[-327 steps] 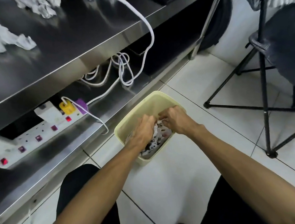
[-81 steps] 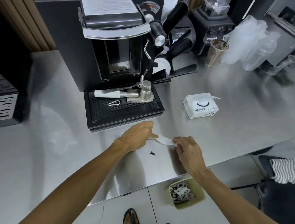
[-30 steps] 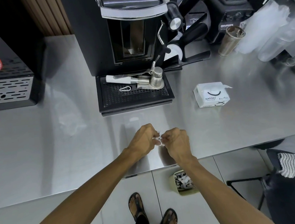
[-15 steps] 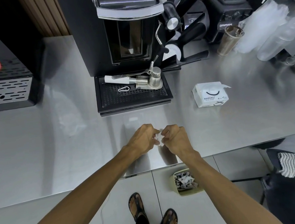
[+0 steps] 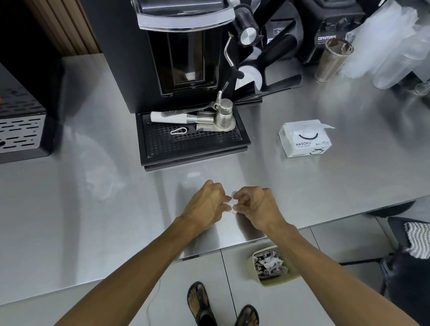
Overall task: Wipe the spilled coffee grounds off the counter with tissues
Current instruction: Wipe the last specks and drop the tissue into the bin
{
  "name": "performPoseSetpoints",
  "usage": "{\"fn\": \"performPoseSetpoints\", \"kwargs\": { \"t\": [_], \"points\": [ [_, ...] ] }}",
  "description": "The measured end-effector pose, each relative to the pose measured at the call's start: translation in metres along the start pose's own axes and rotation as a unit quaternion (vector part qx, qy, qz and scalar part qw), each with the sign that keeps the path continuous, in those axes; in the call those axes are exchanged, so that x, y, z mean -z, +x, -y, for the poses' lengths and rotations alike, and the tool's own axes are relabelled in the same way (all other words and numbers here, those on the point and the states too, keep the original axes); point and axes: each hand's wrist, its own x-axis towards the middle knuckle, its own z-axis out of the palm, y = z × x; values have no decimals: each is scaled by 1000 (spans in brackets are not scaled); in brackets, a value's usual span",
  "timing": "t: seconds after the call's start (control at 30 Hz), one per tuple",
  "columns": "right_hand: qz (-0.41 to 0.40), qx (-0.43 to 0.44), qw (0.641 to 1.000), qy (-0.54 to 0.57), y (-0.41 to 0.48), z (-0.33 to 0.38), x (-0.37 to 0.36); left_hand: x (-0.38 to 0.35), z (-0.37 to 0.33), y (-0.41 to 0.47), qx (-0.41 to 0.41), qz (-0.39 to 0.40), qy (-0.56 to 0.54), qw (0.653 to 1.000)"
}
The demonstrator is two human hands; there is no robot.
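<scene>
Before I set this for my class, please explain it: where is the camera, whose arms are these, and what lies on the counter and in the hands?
No robot here: this single picture comes from a camera worn on a person's head, looking forward and down, so both arms are the wearer's own. The left hand and the right hand together pinch a small crumpled white tissue over the steel counter. On the counter stand a black coffee machine with a drip tray in front, and, to the right, a tissue pack. On the floor below the counter's edge a small bin holds used tissues.
</scene>
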Motion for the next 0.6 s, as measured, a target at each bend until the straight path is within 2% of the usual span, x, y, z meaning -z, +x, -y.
{"fn": "performPoseSetpoints", "kwargs": {
  "t": [0.27, 0.4, 0.6],
  "points": [
    [41, 66, 995, -56, -2, 0, 6, -6, 0, -2, 7, -35, -17, 999],
    [32, 49, 997, -40, 2, 4, 6, -7, -1, -1, 7, -29, -9, 1000],
    [12, 80, 995, -55, 2, 4, 4, -10, 0, 1, -1, -33, -6, 999]
  ]
}}
